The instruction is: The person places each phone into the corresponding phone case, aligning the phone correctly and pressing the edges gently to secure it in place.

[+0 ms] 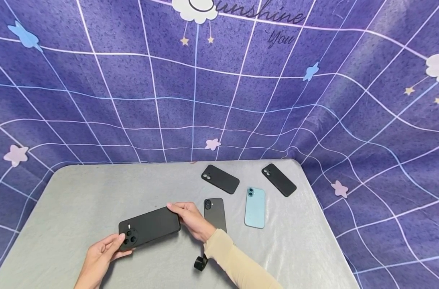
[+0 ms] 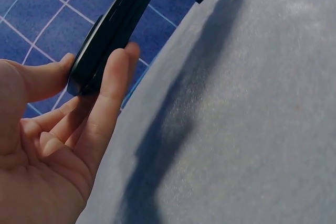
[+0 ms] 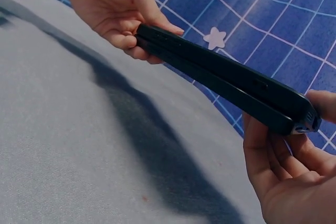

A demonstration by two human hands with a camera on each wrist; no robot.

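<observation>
Both hands hold a black phone case [image 1: 152,226] above the table, with its round camera area toward the left. A dark slab, likely a phone, lies along its underside; in the right wrist view the two layers show a seam between them. My left hand [image 1: 103,251] pinches the camera end, thumb on top and fingers below. At the opposite end my right hand [image 1: 191,220] grips the corner with its thumb on the upper face. In the left wrist view the fingers [image 2: 107,93] sit under the case's edge. Beside the right wrist lies a dark grey phone [image 1: 215,212].
A light blue phone [image 1: 255,208] lies to the right. Two black phone cases, one in the middle back [image 1: 221,180] and one at the right back [image 1: 280,180], rest on the grey cloth-covered table [image 1: 89,192]. Purple patterned curtains [image 1: 133,80] hang behind and beside it.
</observation>
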